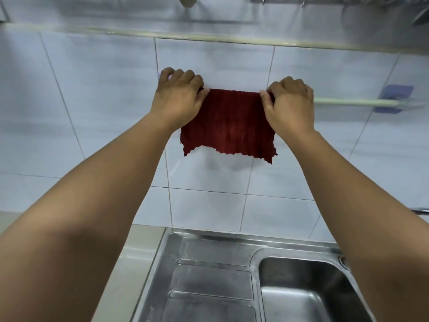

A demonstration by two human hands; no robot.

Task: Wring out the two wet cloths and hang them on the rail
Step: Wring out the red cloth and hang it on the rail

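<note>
the dark red cloth (228, 122) hangs spread flat in front of the white tiled wall, above the steel sink. its top edge runs level and taut, folded over where the rail passes behind it, and the near half drops straight down. the fabric has a fine ribbed or waffled texture with a few soft vertical creases. its lower edge is wavy and ragged, dipping lowest at the right corner. the rail (355, 102) is a thin pale green bar that shows only to the right of the cloth, running level to a blue wall mount. only one cloth is in view.
</note>
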